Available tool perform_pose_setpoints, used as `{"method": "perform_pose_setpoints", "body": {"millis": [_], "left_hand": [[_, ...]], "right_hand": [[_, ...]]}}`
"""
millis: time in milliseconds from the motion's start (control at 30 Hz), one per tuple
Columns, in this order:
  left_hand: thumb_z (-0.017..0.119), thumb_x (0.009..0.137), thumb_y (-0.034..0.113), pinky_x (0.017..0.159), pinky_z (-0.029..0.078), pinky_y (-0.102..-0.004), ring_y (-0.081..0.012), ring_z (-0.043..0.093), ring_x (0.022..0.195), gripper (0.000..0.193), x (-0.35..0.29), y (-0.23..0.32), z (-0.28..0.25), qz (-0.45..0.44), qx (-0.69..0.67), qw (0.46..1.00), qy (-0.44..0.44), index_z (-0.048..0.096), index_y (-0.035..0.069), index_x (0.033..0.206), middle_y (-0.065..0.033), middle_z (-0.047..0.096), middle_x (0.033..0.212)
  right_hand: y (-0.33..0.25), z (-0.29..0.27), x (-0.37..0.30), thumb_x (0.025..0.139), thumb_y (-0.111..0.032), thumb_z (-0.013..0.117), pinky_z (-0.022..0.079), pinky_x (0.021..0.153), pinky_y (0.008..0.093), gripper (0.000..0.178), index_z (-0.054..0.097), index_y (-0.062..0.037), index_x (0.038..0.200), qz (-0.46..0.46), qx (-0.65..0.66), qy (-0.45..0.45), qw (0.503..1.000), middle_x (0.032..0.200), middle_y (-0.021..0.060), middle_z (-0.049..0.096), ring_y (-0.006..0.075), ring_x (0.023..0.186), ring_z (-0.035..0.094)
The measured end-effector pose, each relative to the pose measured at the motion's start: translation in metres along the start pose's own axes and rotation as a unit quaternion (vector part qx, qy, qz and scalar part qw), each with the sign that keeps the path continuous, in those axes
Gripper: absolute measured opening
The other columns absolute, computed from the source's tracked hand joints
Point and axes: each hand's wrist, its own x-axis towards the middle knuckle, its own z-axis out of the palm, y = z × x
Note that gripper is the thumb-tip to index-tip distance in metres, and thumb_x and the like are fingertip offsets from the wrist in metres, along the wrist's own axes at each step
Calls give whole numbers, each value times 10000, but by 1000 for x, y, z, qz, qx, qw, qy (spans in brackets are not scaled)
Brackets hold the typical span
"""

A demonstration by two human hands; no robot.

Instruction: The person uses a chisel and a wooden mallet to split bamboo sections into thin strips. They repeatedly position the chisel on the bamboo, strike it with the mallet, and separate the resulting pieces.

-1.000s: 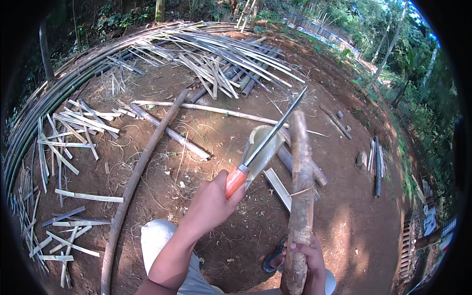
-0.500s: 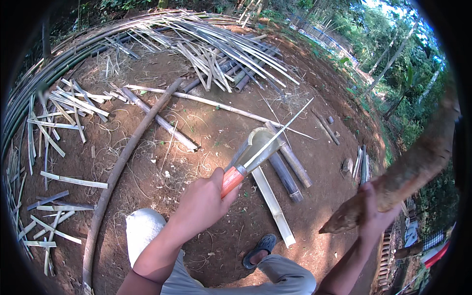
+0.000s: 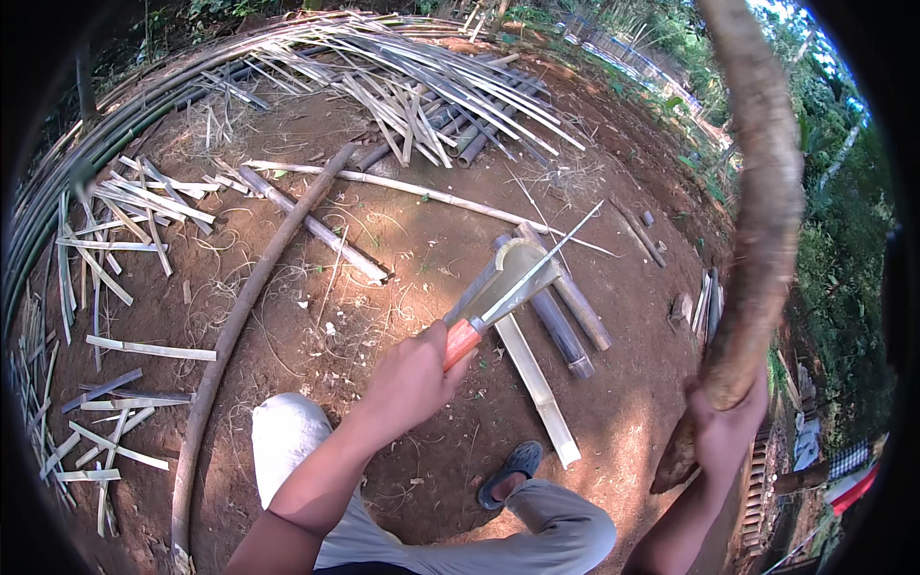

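A machete (image 3: 464, 343) with an orange wooden handle is gripped in my left hand (image 3: 407, 385), fingers wrapped round it. Its blade slants up and to the right across the upper end of a split bamboo piece (image 3: 522, 257), whose pale hollow side shows. Whether the edge has bitten into the bamboo I cannot tell. My right hand (image 3: 730, 436) is closed round a thick, rough wooden stick (image 3: 767, 182) near its lower end. The stick stands almost upright at the right, slightly blurred, apart from the machete.
Beyond the blade lie two dark bamboo lengths (image 3: 561, 331), with a pale split half (image 3: 539, 388) nearer my foot. A long curved pole (image 3: 244, 316) crosses the ground at left, beside scattered strips (image 3: 153, 349). Piled bamboo slats (image 3: 441, 81) lie at the back.
My right hand has swung the stick from a slant toward the upper right to nearly upright. The machete stays across the bamboo, its tip shifted slightly left and down.
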Motion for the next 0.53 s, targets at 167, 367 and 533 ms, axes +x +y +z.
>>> {"method": "perform_pose_setpoints", "body": {"millis": [167, 367, 533], "left_hand": [[703, 915, 281, 629, 536, -537, -476, 678, 701, 344, -5, 0, -3, -37, -9, 999, -10, 562, -24, 988, -284, 660, 714], [700, 914, 326, 668, 551, -533, -468, 683, 719, 383, -20, -10, 12, -63, 67, 994, -61, 564, -22, 998, -259, 677, 734], [712, 905, 351, 699, 548, -566, -487, 686, 752, 403, -9, -60, 83, -70, 70, 994, -42, 568, 2, 1045, -273, 690, 785]], "right_hand": [[-31, -14, 42, 905, -62, 706, 536, 736, 294, 144, 650, 27, 1003, -105, 73, 234, 964, 841, 86, 663, 163, 781, 645], [95, 98, -68, 639, -136, 788, 532, 948, 447, 809, 476, 87, 1351, 233, -204, -336, 889, 1133, 332, 677, 444, 1080, 680], [110, 85, -80, 661, -176, 797, 492, 1029, 442, 910, 423, 18, 1468, 275, -127, -343, 889, 1251, 288, 660, 437, 1193, 632]]}}
